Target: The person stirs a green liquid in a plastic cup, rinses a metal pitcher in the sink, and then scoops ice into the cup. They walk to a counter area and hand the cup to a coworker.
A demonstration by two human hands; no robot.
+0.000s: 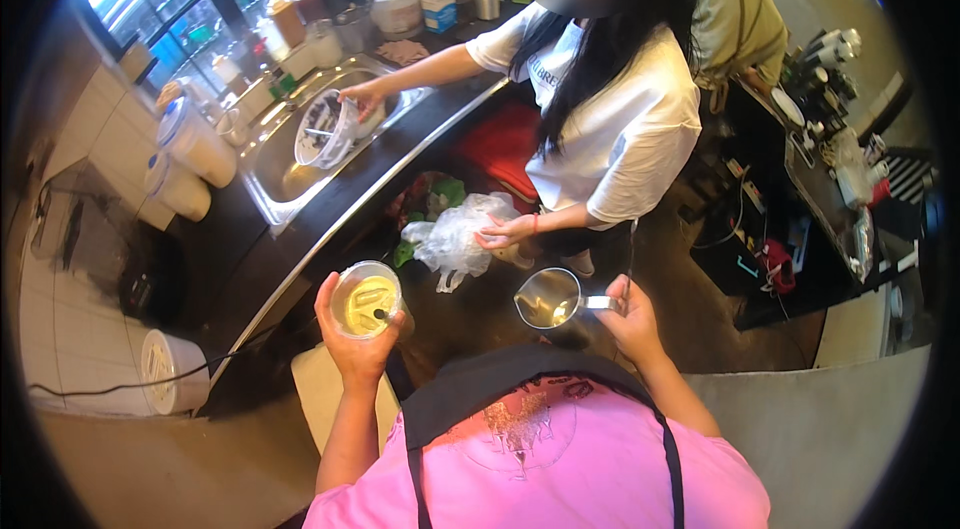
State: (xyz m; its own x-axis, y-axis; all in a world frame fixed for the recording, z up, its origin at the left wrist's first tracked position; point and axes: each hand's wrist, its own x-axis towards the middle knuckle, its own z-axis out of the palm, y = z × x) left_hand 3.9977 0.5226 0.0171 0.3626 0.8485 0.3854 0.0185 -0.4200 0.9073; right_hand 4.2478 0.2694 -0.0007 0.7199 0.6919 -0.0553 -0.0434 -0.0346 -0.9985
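My left hand [358, 356] grips a clear plastic cup [369, 301] of pale yellow drink with ice pieces. A small dark round thing, perhaps a straw end, shows near its rim. To the right, my right hand [636, 322] is closed around the handle of a steel pitcher [549, 298] with a pouring lip. The pitcher's shiny inside shows; whether liquid is in it I cannot tell. A thin long-handled metal utensil [632, 253], perhaps a bar spoon, rises from the same hand. Both vessels are held apart, in front of my black apron [517, 371].
Across from me a co-worker [615, 123] holds a white perforated basket [322, 135] over the steel sink [270, 187] and touches a clear plastic bag [465, 232]. Lidded tubs [196, 142] and bottles [289, 18] line the counter. Another person [739, 26] stands at a cluttered counter [814, 191].
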